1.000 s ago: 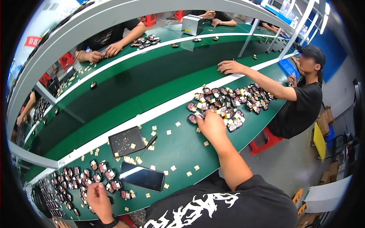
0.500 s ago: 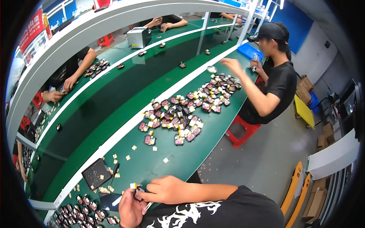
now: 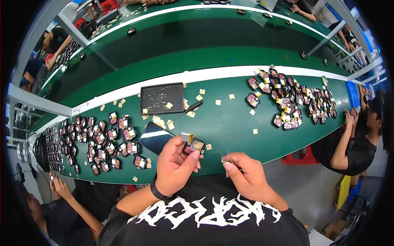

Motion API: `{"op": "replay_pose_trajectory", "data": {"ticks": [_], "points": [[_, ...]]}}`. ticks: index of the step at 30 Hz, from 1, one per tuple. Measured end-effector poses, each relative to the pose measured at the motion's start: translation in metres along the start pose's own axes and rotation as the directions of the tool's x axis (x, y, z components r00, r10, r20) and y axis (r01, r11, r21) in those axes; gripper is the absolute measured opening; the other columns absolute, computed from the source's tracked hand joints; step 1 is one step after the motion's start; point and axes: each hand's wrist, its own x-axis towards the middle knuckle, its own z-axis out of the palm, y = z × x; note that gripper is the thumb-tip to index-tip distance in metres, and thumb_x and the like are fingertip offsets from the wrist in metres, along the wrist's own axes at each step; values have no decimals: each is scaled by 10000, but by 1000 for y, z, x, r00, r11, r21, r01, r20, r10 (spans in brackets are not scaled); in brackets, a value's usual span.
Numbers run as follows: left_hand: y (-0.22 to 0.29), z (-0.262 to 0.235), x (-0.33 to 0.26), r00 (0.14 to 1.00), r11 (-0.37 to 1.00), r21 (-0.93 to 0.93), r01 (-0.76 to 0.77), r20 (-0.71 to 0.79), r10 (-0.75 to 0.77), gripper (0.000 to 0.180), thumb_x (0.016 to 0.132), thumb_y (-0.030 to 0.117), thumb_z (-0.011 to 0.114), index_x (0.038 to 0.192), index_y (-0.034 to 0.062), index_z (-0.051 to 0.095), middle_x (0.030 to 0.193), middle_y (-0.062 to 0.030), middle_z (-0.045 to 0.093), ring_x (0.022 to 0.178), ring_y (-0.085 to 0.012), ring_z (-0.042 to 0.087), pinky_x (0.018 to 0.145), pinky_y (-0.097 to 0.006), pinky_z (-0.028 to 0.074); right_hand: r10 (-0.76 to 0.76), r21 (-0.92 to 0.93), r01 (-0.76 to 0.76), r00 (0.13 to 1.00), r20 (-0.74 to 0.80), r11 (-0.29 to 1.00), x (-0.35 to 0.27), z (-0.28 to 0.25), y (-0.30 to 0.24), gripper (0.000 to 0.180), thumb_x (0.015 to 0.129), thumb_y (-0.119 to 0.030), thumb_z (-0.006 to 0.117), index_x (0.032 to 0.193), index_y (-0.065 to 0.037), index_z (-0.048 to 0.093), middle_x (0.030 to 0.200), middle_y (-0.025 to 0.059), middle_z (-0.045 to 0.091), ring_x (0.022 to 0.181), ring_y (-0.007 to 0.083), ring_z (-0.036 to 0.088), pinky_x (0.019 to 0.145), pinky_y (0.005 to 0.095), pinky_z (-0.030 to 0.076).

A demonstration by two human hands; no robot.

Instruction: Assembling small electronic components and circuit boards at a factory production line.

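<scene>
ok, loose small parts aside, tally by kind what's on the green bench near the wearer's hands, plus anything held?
Black grid tray: 1
Dark glossy slab: 1
Screwdriver: 1
Small module, held in left hand: 1
Total: 4

Table [image 3: 230, 123]: dark green, white stripe along the far edge. Small module [image 3: 193, 145] in the left hand [image 3: 174, 168]: black with red and a yellow-tan tab, silver-grey block on top. Module piles left [image 3: 102, 139] and right [image 3: 291, 100]: black/red/pink with yellow bits. Tray [image 3: 162, 98]: black, fine grid of holes. Scattered paper squares [image 3: 217, 102]: tan. Phone-like slab [image 3: 154, 137]: glossy black-blue. Wristband [image 3: 158, 192]: black. Shirt [image 3: 205, 221]: black with jagged white lettering pattern. Stool [image 3: 297, 156]: red. Bin [image 3: 353, 94] at the right end: blue.
</scene>
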Motion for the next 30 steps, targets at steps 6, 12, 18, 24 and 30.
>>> {"op": "replay_pose_trajectory", "data": {"ticks": [6,12,18,24,30], "points": [[1,-13,-6,987,969,190,-157,17,157,414,963,-36,650,1347,-37,496,1121,-103,667,877,-97,648,699,-222,527,-11,123,6,999,41,992,19,22,-30,87,990,-66,660,1018,-5,604,625,-7,584,525,31,477,497,243,371],[2,-29,-6,953,841,448,-303,122,278,393,952,-57,647,1314,-52,493,1147,-125,660,1019,-152,660,896,-292,539,81,140,-84,996,28,987,30,39,-34,108,973,-70,688,918,-11,615,581,-33,555,518,9,435,487,236,342],[4,-36,0,971,908,348,-235,128,202,374,972,-35,635,1323,-49,507,1129,-119,660,945,-123,648,818,-265,540,97,145,-91,995,-30,985,33,49,-33,126,954,-51,712,884,-14,613,570,-44,551,524,-16,421,473,226,327],[8,-36,4,987,997,-75,-33,153,44,369,1004,1,602,1355,-48,498,1080,-68,643,841,-62,581,683,-234,506,-52,16,53,997,-50,998,35,49,-26,142,939,-52,734,874,-18,612,577,-33,559,510,7,441,466,234,342],[10,-38,2,979,987,-118,105,185,-82,383,1010,2,575,1376,-41,473,1163,-75,611,918,-70,566,730,-232,499,-143,-11,144,989,37,990,31,37,-14,111,920,-54,756,963,-9,664,739,42,638,589,78,545,536,257,424]]}}
